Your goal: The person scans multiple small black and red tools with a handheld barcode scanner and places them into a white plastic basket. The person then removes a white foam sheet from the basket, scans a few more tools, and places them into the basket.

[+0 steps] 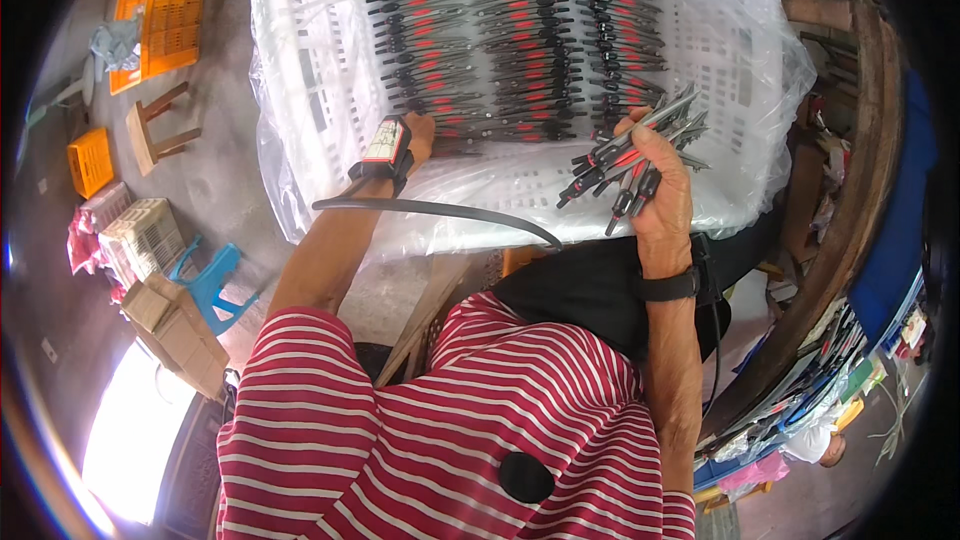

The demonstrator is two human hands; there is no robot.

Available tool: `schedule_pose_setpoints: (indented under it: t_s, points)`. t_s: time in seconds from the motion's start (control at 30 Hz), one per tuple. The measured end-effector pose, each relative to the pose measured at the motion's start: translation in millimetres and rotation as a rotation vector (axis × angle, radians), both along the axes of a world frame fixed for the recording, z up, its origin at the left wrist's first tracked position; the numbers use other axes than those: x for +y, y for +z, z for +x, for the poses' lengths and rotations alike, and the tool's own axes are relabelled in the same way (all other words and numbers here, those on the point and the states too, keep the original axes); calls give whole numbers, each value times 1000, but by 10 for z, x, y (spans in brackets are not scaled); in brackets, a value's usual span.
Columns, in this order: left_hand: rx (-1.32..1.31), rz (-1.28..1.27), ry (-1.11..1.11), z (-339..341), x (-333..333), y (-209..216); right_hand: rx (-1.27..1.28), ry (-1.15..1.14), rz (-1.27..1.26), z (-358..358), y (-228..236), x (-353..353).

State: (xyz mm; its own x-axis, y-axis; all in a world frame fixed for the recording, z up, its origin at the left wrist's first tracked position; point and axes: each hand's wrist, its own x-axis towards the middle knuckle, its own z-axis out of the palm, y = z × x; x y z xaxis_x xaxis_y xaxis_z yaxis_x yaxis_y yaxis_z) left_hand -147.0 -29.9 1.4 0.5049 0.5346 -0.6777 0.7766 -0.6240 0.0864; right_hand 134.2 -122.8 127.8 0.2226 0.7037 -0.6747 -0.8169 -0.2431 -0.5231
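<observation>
My right hand (662, 180) is closed around a loose bunch of slender tools (625, 168), with black and red handles and grey pointed metal ends fanning out; their exact kind is unclear. At the near left end of the laid-out rows, my left hand (421, 136) reaches down with its fingers drawn together at a handle. A boxy device on the wrist hides part of it, so what the fingers pinch is not plain. Similar tools (520, 45) lie side by side in three columns inside a white plastic crate (715, 0) lined with clear plastic film (285, 175).
A black cable (450, 208) arcs from my left wrist across the crate's near side. Orange crates (170, 20), a wooden stool (150, 135), a blue plastic stool (215, 285) and cardboard boxes (175, 330) stand at left. A curved wooden edge (860, 190) runs along the right.
</observation>
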Motion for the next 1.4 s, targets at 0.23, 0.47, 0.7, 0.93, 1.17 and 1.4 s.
schedule_pose_setpoints:
  t_s: [0.23,0.47,0.7,0.93,1.17,1.4]
  points:
    - [39,-11,16,39,-23,-54,-22,-3,-3,-2,-34,-6]
    - [-46,94,-182,-224,-123,-447,-19,18,-11,-1,-21,-4]
    - [-194,156,-107,-68,-147,-275,0,9,-16,-13,7,8]
    - [-131,-6,99,163,-100,55,-27,24,-29,-13,5,0]
    - [35,-74,147,92,-7,-57,-37,5,-17,-12,-30,-13]
    - [-210,-57,364,133,94,-60,-36,3,-7,-4,-37,-9]
